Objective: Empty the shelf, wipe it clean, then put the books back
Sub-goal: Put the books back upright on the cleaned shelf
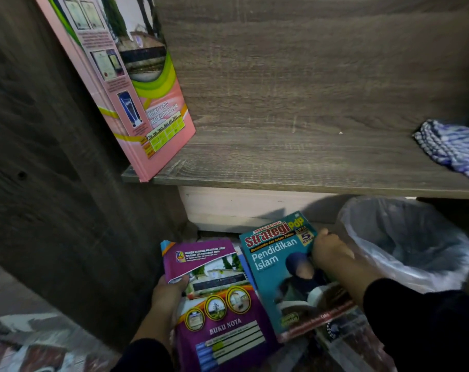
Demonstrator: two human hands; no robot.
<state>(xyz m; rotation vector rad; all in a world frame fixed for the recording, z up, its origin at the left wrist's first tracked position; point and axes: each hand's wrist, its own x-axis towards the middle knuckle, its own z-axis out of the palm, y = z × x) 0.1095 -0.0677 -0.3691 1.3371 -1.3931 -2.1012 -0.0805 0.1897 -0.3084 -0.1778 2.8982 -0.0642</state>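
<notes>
I find the grey wooden shelf [295, 162] above and beyond both hands, bare but for two items. A pink book [136, 103] marked "Buku Log Kokurikulum" stands tilted at its left end, leaning on the side panel [53, 157]. A blue-and-white striped cloth [453, 149] lies at the right edge. Below the shelf, the left hand [169, 294] grips the left edge of a purple "Buku Nota" book [222, 304] — thumb over the cover, fingers underneath. The right hand [332, 253] is closed on the right edge of a teal "Pendidikan Islam" book [289, 275], which overlaps the purple one's right side. Just right of the right hand stands a bin lined with a clear bag [410, 240]. More books lie under both — titles unreadable.
</notes>
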